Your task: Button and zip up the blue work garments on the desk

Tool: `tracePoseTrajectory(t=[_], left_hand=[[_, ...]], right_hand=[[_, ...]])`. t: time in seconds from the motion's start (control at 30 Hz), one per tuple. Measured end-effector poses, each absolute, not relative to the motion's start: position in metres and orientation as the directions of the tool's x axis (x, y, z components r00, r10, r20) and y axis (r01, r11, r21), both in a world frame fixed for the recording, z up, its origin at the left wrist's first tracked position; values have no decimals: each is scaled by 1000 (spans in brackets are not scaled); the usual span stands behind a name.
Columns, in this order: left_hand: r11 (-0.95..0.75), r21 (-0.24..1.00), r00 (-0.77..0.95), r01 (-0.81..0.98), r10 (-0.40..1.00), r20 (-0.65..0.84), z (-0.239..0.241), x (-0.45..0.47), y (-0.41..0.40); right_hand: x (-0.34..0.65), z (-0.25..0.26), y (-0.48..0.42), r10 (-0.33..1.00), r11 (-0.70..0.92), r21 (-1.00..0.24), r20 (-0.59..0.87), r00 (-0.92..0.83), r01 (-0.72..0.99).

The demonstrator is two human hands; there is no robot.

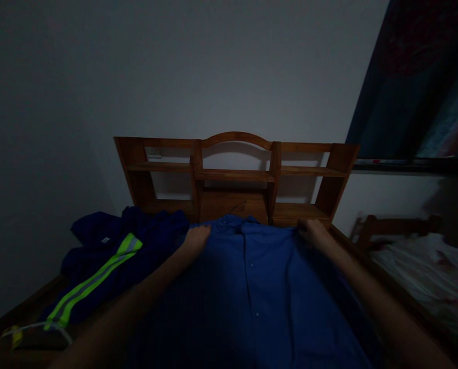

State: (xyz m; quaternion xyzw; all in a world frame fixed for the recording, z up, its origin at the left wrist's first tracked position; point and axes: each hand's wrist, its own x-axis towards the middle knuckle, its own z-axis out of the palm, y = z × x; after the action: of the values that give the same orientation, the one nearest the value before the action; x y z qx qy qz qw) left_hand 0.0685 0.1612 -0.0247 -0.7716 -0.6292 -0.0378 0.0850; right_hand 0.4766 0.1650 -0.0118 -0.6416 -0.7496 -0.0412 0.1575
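A blue button-front shirt (229,287) is spread out before me, its collar toward the wooden headboard and its front placket facing up. My left hand (198,237) is closed on the shirt's left shoulder. At the opposite shoulder, my right hand (312,231) grips the cloth too, a little blurred. Part of a hanger's thin hook seems to stick up above the collar. Both forearms reach in from the bottom corners, and the lower shirt fades into shadow.
A dark blue garment with a lime and grey reflective stripe (98,277) lies crumpled at left. Behind the shirt stands a wooden shelf headboard (234,175) against the wall. A white plastic-like heap (429,266) is at right, below a dark curtain (409,87).
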Motion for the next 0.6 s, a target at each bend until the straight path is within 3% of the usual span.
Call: tracePoseTrajectory(t=[0.1,0.27,0.37,0.47,0.6], left_hand=[[-95,-76,111,993,964,243,-22,88,180],[-36,-11,38,999,944,327,-43,114,187],[-216,224,111,950,908,405,-58,141,180],[-353,528,201,772,924,324,-72,168,174],[-405,671,331,621,911,244,-96,179,176]], right_hand=[[463,-15,190,937,76,-130,347,-26,989],[439,-42,196,914,62,-164,406,10,985],[411,-45,176,850,256,-222,516,-109,941],[378,-45,151,775,488,-297,580,-250,821],[355,-62,133,753,639,-411,507,-420,650]])
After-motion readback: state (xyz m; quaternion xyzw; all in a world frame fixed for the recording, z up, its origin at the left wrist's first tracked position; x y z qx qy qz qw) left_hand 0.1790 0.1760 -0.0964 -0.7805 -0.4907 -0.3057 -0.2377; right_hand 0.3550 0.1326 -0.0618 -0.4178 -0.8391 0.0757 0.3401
